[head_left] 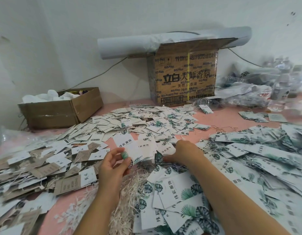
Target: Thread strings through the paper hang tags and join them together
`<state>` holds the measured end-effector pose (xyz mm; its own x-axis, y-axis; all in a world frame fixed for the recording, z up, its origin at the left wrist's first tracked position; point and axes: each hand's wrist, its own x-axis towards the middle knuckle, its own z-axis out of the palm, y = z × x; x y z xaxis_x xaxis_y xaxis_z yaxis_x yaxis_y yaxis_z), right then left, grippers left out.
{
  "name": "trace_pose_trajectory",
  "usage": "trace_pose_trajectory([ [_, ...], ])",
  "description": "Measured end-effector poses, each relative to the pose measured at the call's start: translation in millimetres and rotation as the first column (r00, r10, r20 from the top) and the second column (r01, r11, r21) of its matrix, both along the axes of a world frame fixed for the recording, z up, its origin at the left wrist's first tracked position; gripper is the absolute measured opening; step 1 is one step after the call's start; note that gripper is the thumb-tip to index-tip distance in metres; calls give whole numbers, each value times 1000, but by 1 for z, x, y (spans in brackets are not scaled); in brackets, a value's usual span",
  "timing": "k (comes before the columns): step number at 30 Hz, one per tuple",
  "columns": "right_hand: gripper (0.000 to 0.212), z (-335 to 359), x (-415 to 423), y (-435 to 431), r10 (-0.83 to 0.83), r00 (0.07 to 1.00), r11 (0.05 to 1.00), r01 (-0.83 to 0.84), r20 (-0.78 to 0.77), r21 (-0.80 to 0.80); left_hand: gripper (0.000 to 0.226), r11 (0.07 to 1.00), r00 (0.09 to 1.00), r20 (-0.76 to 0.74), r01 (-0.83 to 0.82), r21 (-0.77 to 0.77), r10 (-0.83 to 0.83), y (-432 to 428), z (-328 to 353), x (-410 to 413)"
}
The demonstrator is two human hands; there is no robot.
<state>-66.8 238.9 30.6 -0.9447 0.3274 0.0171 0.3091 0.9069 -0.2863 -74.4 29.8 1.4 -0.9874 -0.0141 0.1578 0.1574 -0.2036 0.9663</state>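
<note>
1. Head view: the left hand [113, 165] is at near centre. Its thumb and fingers pinch the lower corner of a white tag [124, 145] with a green leaf print. The tag is raised above the pink worktop [223, 119], and a second tag like it shows just behind.
2. The right hand [184, 151] lies just right of the tag, back up, with its fingertips down among loose tags. I cannot tell whether it grips anything.
3. A tangle of pale strings [133, 184] lies on the worktop between the forearms, just near of the left hand.
4. Leaf tags [180, 192] are heaped near right around the right forearm. More spread to the right and at far centre.
5. Brown tags [69, 184] mixed with white ones cover the near left.
6. A tall carton [185, 78] stands far centre by the wall, with a white roll [130, 46] across its top.
7. A low box [62, 109] of white stuff sits far left, and clear bags [248, 85] are piled far right.
</note>
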Motion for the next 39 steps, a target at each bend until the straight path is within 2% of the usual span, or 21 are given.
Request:
trace_pose_trajectory([
  [7, 43, 10, 3, 5, -57, 996, 996, 52, -75, -67, 68, 1000, 999, 30, 20, 10, -20, 1, 2, 1],
  [12, 17, 18, 3, 12, -82, 987, 976, 52, -136, -211, 46, 999, 999, 30, 35, -4, -35, 3, 7, 4],
  [16, 16, 30, 6, 13, -87, 974, 909, -9, -210, -417, 35, 999, 999, 6, 45, -23, -45, 4, 15, 5],
  [21, 26, 53, 16, 4, -95, 912, 782, -180, -399, -596, 34, 995, 997, -62, 49, -92, -55, 7, 26, 8],
  [24, 30, 69, 24, -5, -28, 876, 746, -302, -482, -593, 30, 989, 993, -87, 70, -133, -82, 10, 30, 11],
  [27, 31, 80, 33, -14, 82, 878, 714, -382, -472, -587, 29, 982, 986, -92, 123, -144, -137, 16, 37, 16],
  [33, 35, 89, 42, -30, 231, 873, 789, -426, -430, -442, 26, 957, 948, -164, 248, -149, -272, 16, 64, 31],
  [36, 37, 95, 48, -31, 278, 838, 722, -505, -470, -472, 36, 945, 933, -191, 272, -184, -306, 8, 79, 38],
  [39, 37, 99, 54, -33, 345, 805, 655, -574, -482, -491, 37, 915, 906, -193, 329, -233, -376, 1, 92, 45],
])
